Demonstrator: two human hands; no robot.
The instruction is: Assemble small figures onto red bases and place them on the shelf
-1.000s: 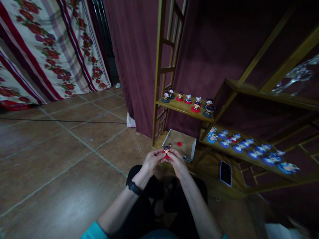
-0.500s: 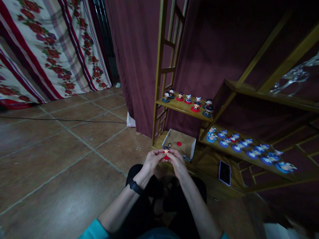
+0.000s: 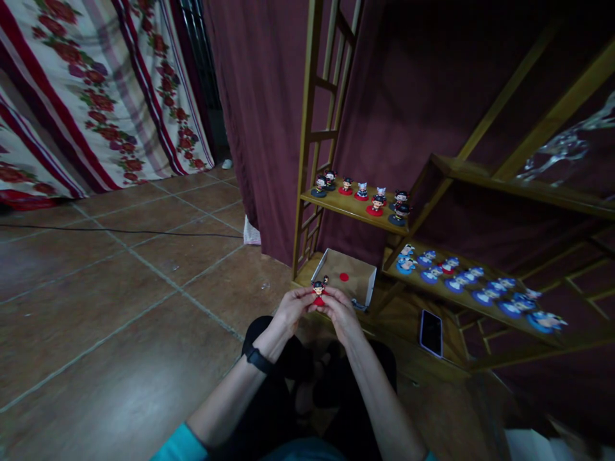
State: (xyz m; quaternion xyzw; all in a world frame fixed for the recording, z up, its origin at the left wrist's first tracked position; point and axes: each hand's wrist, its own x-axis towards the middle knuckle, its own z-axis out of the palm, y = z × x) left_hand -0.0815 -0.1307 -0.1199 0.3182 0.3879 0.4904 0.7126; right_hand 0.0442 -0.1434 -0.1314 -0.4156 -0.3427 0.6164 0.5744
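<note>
A small black-haired figurine (image 3: 318, 290) on a red base is held upright between my two hands, over my lap. My left hand (image 3: 293, 308) pinches it from the left, and my right hand (image 3: 340, 310) grips it from the other side. Fingertips hide part of the red base. Just beyond my hands lies a shallow open box (image 3: 360, 275) on the bottom shelf. Inside it are a red disc (image 3: 344, 277) and a small dark-topped piece near the figurine, too small to make out.
Several figurines on red and dark bases stand on the upper shelf (image 3: 353, 207). More, on blue bases, fill the right shelf (image 3: 418, 282). A phone (image 3: 431, 333) lies below them. A cable (image 3: 120, 230) crosses the tiled floor, and patterned cloth (image 3: 110, 96) hangs at left.
Both hands still hold the figurine, which appears slightly raised and a touch further left. The rest of the scene has shifted only slightly with the camera.
</note>
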